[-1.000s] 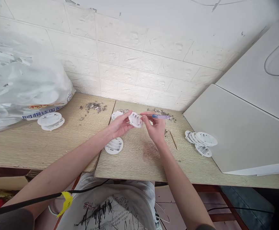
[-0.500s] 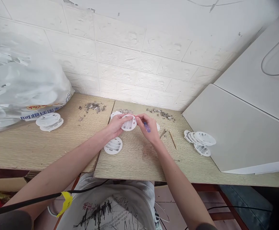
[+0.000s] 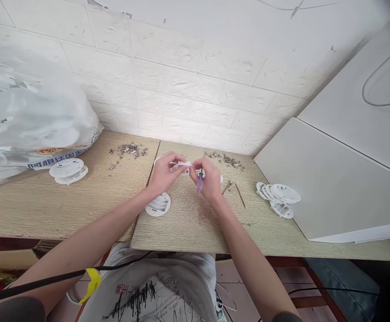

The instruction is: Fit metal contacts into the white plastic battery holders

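My left hand (image 3: 164,173) pinches a round white plastic battery case (image 3: 183,164), turned nearly edge-on above the table. The fingertips of my right hand (image 3: 211,180) meet its right edge. A small screwdriver (image 3: 199,183) with a clear purple-blue handle is tucked in that same hand, handle pointing down; its tip is hidden. Below my left wrist lies another white battery case (image 3: 158,204), its slots facing up. Behind my hands, further white round pieces show only in part.
Small metal parts lie in heaps at the back left (image 3: 133,150) and back right (image 3: 226,159). Tweezers (image 3: 227,187) and a pointed stick (image 3: 241,196) rest right of my hand. White cases pile up at right (image 3: 285,193) and left (image 3: 66,168), beside a plastic bag (image 3: 40,116).
The battery case has tilted from face-on to nearly edge-on. My left fingers have shifted over its top, and the screwdriver handle has swung to point down.
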A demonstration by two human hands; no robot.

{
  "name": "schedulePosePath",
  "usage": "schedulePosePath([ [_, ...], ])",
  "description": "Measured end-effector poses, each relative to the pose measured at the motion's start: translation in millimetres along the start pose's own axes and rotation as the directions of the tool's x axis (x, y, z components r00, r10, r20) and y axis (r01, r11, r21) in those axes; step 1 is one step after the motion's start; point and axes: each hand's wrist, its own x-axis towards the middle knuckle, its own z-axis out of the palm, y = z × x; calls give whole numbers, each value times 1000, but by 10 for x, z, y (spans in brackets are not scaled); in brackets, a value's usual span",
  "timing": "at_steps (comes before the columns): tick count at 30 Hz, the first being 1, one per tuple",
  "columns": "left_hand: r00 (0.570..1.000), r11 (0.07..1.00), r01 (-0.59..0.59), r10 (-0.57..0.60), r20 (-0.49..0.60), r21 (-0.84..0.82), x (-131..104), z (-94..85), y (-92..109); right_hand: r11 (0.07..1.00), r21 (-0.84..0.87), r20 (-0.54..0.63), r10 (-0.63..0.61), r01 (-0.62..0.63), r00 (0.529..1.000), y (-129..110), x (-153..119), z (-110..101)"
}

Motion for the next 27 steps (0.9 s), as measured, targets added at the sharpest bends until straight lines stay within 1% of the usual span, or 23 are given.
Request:
schedulePosePath([
  [2, 990, 988, -142, 142, 6, 68, -12, -4, 1, 999, -22, -16, -45, 44, 999, -1, 2, 5],
  [4, 964, 955, -265, 266, 14, 130, -19, -15, -4, 997, -31, -22, -69, 68, 997, -1, 6, 4],
  [6, 931, 912, -361, 363, 26, 196, -20, -29, -16, 996, -37, -17, -78, 77, 997, 2, 10, -2],
  [8, 902, 870, -426, 430, 40, 248, -17, -43, -31, 995, -42, -4, -87, 87, 996, 10, 9, -7],
  [10, 879, 840, -468, 474, 50, 275, -14, -53, -43, 994, -42, 9, -104, 104, 995, 19, 5, -11],
  [13, 866, 822, -491, 495, 63, 290, -12, -59, -54, 993, -37, 18, -115, 116, 993, 26, -2, -13],
  [16, 880, 838, -469, 471, 67, 279, -11, -57, -56, 994, -35, 28, -101, 102, 994, 26, -4, -14],
  [20, 930, 907, -366, 350, 111, 207, -11, -40, -41, 998, -36, 50, -53, 55, 997, 37, -2, -13],
  [24, 971, 959, -219, 195, 140, 179, -9, -22, -29, 996, -26, 78, 83, -81, 994, 56, -3, -10],
  [27, 987, 963, -108, 74, 145, 246, -1, -17, -39, 975, 19, 164, 215, -221, 963, 57, -3, -8],
])
